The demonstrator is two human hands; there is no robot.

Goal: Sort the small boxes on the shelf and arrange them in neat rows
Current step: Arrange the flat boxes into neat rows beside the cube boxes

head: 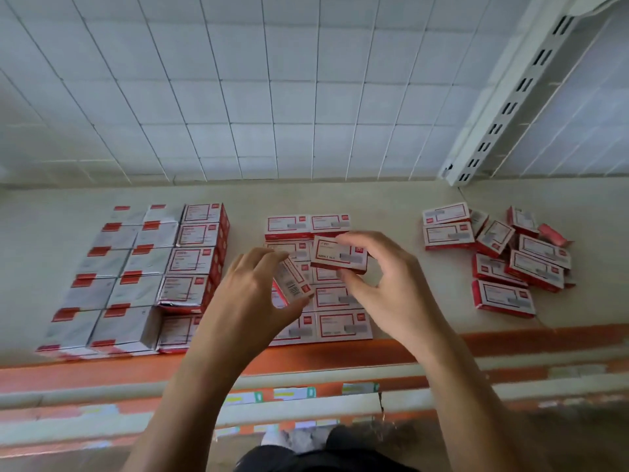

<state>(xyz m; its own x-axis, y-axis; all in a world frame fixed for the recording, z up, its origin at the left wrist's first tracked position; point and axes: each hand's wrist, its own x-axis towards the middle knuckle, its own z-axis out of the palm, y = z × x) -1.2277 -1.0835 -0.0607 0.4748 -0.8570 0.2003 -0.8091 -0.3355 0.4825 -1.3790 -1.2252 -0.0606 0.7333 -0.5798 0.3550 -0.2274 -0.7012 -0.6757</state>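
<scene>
Now beige shelf (391, 206), white tiled wall (238, 80) behind w/ boxes (500, 260).

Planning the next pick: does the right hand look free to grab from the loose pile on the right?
Probably not yet: the right hand holds a small box. The way to the loose pile looks open otherwise.
</scene>
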